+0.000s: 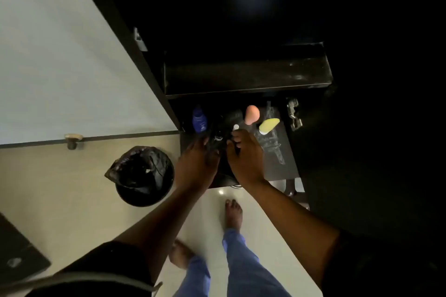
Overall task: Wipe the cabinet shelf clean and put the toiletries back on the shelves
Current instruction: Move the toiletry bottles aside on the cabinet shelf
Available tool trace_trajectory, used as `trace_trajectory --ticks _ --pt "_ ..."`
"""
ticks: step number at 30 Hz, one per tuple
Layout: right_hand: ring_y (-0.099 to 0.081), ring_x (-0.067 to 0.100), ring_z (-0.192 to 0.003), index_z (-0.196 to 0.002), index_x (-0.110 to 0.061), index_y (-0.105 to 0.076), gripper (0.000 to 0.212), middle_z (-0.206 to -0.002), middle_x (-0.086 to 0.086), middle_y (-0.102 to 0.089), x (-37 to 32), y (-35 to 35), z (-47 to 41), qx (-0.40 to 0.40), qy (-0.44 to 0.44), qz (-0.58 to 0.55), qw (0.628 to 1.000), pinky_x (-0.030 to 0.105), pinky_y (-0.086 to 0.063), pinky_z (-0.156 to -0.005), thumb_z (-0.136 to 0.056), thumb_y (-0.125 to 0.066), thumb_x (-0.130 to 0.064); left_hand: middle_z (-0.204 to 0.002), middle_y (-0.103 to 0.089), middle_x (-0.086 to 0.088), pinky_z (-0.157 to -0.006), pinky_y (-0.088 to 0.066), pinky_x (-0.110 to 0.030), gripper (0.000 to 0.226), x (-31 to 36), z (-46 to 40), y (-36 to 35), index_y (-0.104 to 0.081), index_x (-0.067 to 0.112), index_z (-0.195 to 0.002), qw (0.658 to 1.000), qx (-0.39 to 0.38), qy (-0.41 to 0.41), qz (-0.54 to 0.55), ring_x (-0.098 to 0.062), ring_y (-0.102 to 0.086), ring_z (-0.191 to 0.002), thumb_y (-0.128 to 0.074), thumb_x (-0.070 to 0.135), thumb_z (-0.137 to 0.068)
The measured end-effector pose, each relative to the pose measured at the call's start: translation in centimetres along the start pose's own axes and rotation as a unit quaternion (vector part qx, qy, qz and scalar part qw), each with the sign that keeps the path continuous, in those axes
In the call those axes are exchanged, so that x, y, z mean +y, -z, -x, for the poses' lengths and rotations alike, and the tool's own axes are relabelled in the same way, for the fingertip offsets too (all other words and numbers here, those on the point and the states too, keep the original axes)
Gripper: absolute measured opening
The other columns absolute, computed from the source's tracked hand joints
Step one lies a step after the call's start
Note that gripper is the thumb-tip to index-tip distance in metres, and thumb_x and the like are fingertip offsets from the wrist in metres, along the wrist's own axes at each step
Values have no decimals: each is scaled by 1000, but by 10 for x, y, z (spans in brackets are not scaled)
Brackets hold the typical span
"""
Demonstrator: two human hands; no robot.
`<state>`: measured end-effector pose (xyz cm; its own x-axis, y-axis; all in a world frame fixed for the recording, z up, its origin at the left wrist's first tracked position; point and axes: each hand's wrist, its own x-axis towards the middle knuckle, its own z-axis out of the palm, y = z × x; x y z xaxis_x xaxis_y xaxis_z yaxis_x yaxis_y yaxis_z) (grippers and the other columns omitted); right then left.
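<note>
Black sleeve edges the bottom left, closest to the lens. Dark cabinet stands open; lower shelf carries a blue bottle, yellow bottle and pink bottle. Bin sits on the floor. Left hand and right hand curl round small dark bottles on the shelf; exact grip too dark to tell.

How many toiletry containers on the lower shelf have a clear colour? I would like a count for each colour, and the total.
Blue bottle: 1
Pink bottle: 1
Yellow bottle: 1
Total: 3
Dark items under the left hand and right hand are too dim to count.
</note>
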<state>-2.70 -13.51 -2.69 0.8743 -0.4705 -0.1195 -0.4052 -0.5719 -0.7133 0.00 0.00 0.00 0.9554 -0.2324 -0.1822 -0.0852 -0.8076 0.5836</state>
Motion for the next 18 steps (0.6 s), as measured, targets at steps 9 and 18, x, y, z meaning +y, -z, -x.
trace_trajectory --ticks 9,18 --pt "-63 18 -100 -116 -22 -54 26 -114 -2 -57 25 -10 -27 28 -55 -32 998 34 -54 -79 -93 -67 -26 -128 -69 -5 -89 -55 -40 43 10 -37 -47 -60 21 -135 998 26 52 3 -28 -66 -115 -63 31 -93" --pt "-66 28 -112 -134 -28 -53 39 -129 4 -59 38 -24 -47 -4 -33 -18 999 50 -57 -90 -96 -61 -30 -132 -69 -9 -89 -53 -37 41 12 -50 -71 -63 14 -134 995 68 76 17 -29 -67 -116 -65 31 -96"
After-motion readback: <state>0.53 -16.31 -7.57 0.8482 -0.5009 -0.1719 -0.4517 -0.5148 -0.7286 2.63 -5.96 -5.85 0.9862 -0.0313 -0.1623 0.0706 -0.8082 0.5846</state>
